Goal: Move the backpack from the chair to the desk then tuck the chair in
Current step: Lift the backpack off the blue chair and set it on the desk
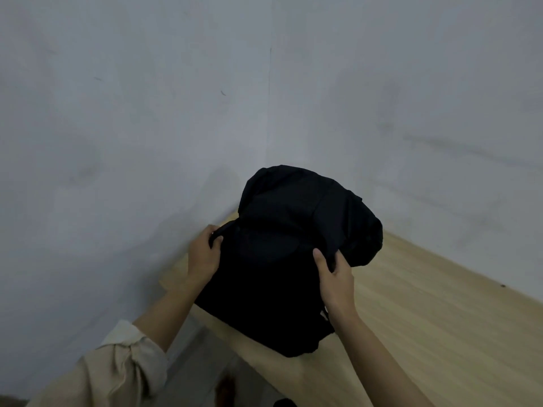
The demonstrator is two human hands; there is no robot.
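Note:
A black backpack [282, 259] rests on the light wooden desk [426, 312], at its left end near the wall corner. Its top slumps toward the wall. My left hand [204, 255] grips the bag's left side, fingers curled around a strap or fold. On the right side, my right hand [332, 277] pinches the fabric between thumb and fingers. The bag's lower edge sits close to the desk's front edge. The chair is not in view.
Grey walls [147, 113] meet in a corner straight behind the backpack. The desk runs off to the right along the wall. Pale floor [199, 371] shows below the desk's left end, with a small dark shape [283, 402] at the bottom edge.

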